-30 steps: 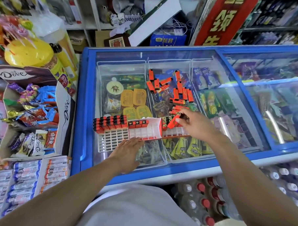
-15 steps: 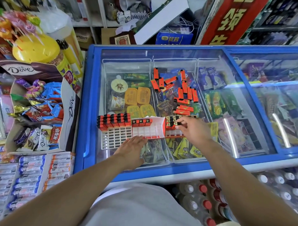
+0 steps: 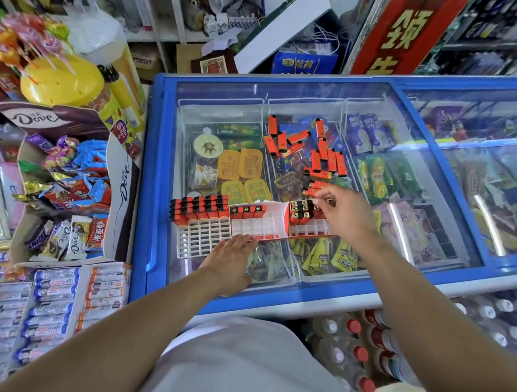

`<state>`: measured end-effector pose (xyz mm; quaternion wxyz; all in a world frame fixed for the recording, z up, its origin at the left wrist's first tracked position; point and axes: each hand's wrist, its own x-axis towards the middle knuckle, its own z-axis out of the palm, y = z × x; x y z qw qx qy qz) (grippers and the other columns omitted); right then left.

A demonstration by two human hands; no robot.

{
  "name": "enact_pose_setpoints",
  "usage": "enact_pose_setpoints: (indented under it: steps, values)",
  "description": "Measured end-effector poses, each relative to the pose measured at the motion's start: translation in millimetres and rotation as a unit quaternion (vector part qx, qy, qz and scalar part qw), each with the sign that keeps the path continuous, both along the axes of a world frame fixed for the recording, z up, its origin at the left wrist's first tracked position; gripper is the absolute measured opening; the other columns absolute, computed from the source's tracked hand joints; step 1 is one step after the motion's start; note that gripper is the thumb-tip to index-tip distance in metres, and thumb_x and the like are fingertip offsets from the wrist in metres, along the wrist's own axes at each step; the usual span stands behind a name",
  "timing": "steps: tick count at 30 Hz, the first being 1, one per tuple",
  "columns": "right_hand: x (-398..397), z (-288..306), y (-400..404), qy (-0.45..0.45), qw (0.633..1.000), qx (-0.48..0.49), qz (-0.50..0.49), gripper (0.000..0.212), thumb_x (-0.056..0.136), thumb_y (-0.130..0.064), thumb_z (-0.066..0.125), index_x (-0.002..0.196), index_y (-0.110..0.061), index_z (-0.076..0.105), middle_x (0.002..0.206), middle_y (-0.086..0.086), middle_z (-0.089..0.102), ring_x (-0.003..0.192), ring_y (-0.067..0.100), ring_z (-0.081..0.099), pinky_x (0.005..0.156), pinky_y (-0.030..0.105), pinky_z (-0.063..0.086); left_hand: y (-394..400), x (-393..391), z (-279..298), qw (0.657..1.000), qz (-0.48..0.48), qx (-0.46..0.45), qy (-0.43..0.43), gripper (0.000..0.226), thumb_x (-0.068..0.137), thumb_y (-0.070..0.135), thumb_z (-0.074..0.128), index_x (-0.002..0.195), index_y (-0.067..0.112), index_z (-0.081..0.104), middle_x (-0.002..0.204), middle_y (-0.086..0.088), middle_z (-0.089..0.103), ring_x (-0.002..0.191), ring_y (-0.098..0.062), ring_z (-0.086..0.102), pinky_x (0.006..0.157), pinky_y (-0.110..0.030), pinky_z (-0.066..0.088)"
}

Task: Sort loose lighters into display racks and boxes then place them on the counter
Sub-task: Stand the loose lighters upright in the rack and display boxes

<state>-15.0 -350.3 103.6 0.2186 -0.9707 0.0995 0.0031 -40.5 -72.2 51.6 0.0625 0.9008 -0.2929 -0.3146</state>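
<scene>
Several loose orange lighters (image 3: 323, 159) lie scattered on the glass lid of a blue chest freezer (image 3: 151, 200). In front of them stand a white grid rack (image 3: 203, 238) with a back row of lighters (image 3: 198, 208), a red-and-white box (image 3: 263, 225) holding three lighters (image 3: 248, 211), and a second box (image 3: 309, 232) with several lighters (image 3: 301, 211). My left hand (image 3: 227, 265) lies flat on the glass, fingertips touching the middle box's front edge. Above the second box, my right hand (image 3: 344, 215) pinches the end of the nearest loose lighter (image 3: 310, 191).
An open Dove carton of sweets (image 3: 73, 186) and a yellow lollipop tub (image 3: 62, 83) stand to the left of the freezer. Stacked gum packs (image 3: 57, 305) lie at lower left, bottles (image 3: 356, 354) sit below the freezer's front edge. A red sign (image 3: 404, 26) leans behind it.
My right hand carried a lighter down into the right box, let it go, then rose back to the nearest loose lighter. My left hand stayed on the glass.
</scene>
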Motion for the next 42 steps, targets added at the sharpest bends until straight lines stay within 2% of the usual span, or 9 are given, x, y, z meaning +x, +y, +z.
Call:
enact_pose_setpoints:
  steps: [6, 10, 15, 23, 26, 30, 33, 37, 42]
  values:
    - [57.2, -15.8, -21.2, 0.121, 0.991, -0.054, -0.011, 0.03, 0.098, -0.022, 0.063, 0.127, -0.029, 0.065, 0.129, -0.002, 0.066, 0.07, 0.007, 0.061, 0.057, 0.027, 0.052, -3.5, 7.6, 5.8, 1.0, -0.012, -0.011, -0.022, 0.081, 0.096, 0.039, 0.056, 0.161, 0.018, 0.012, 0.168, -0.006, 0.014, 0.153, -0.024, 0.015, 0.127, -0.044, 0.008]
    - [86.3, -27.7, -21.9, 0.223, 0.968, -0.115, 0.019, 0.048, 0.095, -0.007, 0.063, 0.14, -0.024, 0.055, 0.143, 0.007, 0.055, 0.114, 0.026, 0.063, 0.098, 0.042, 0.052, 4.2, 7.6, 3.3, 0.999, -0.031, 0.003, -0.012, 0.088, 0.095, 0.037, 0.057, 0.162, 0.02, 0.003, 0.169, -0.003, 0.006, 0.154, -0.022, 0.008, 0.127, -0.046, 0.005]
    - [110.4, -37.8, -27.5, 0.271, 0.95, -0.151, 0.041, 0.04, 0.086, -0.02, 0.077, 0.125, -0.018, 0.065, 0.12, 0.005, 0.069, 0.106, 0.026, 0.065, 0.095, 0.045, 0.051, 4.3, 6.6, -0.2, 1.0, -0.027, 0.005, 0.005, 0.091, 0.095, 0.043, 0.056, 0.162, 0.021, -0.002, 0.17, -0.002, -0.002, 0.156, -0.021, -0.001, 0.126, -0.05, 0.002]
    - [118.1, -40.0, -29.2, 0.254, 0.954, -0.148, 0.061, 0.046, 0.077, -0.029, 0.084, 0.12, -0.028, 0.069, 0.095, -0.011, 0.072, 0.067, 0.0, 0.057, 0.062, 0.026, 0.049, 3.8, 5.5, -1.7, 1.0, -0.019, 0.009, 0.002, 0.091, 0.095, 0.045, 0.056, 0.162, 0.022, -0.001, 0.169, -0.002, -0.002, 0.156, -0.022, -0.001, 0.126, -0.05, 0.002]
    - [111.9, -32.6, -29.9, 0.217, 0.966, -0.13, 0.06, 0.037, 0.08, -0.037, 0.079, 0.116, -0.031, 0.07, 0.11, -0.007, 0.071, 0.083, 0.011, 0.065, 0.078, 0.036, 0.056, 1.2, 7.1, 6.1, 1.0, -0.018, 0.0, -0.012, 0.086, 0.096, 0.044, 0.056, 0.162, 0.02, 0.007, 0.169, -0.004, 0.008, 0.154, -0.023, 0.01, 0.126, -0.047, 0.006]
    - [91.9, 4.5, -26.9, 0.091, 0.988, -0.114, 0.051, 0.025, 0.096, -0.038, 0.064, 0.121, -0.031, 0.064, 0.108, -0.007, 0.071, 0.073, 0.009, 0.059, 0.066, 0.027, 0.048, -7.9, 10.9, 18.3, 0.998, -0.002, -0.034, -0.06, 0.07, 0.098, 0.038, 0.054, 0.158, 0.018, 0.027, 0.159, -0.004, 0.035, 0.146, -0.021, 0.029, 0.123, -0.039, 0.018]
    - [67.1, 39.2, -27.4, 0.058, 0.996, -0.052, 0.05, 0.026, 0.095, -0.039, 0.065, 0.12, -0.035, 0.059, 0.113, -0.009, 0.069, 0.08, 0.01, 0.064, 0.079, 0.034, 0.056, -19.9, 12.8, 26.1, 0.99, -0.005, -0.087, -0.106, 0.061, 0.098, 0.034, 0.053, 0.155, 0.021, 0.035, 0.153, -0.001, 0.042, 0.141, -0.019, 0.034, 0.12, -0.036, 0.021]
    - [30.7, 68.8, -32.1, 0.13, 0.99, 0.013, 0.057, 0.027, 0.089, -0.041, 0.073, 0.112, -0.036, 0.061, 0.13, -0.005, 0.065, 0.109, 0.017, 0.065, 0.1, 0.042, 0.049, -43.0, 14.6, 34.6, 0.982, -0.062, -0.121, -0.128, 0.068, 0.1, 0.031, 0.051, 0.16, 0.022, 0.02, 0.167, -0.002, 0.017, 0.153, -0.02, 0.013, 0.124, -0.035, 0.004]
    - [2.0, 52.2, -35.2, 0.151, 0.985, -0.014, 0.078, 0.021, 0.083, -0.038, 0.08, 0.101, -0.036, 0.071, 0.105, -0.014, 0.069, 0.079, 0.0, 0.059, 0.073, 0.026, 0.049, -73.4, 21.7, 36.8, 0.98, -0.12, -0.031, -0.153, 0.084, 0.102, 0.036, 0.047, 0.16, 0.019, -0.01, 0.167, -0.005, -0.019, 0.153, -0.026, -0.021, 0.124, -0.046, -0.009]
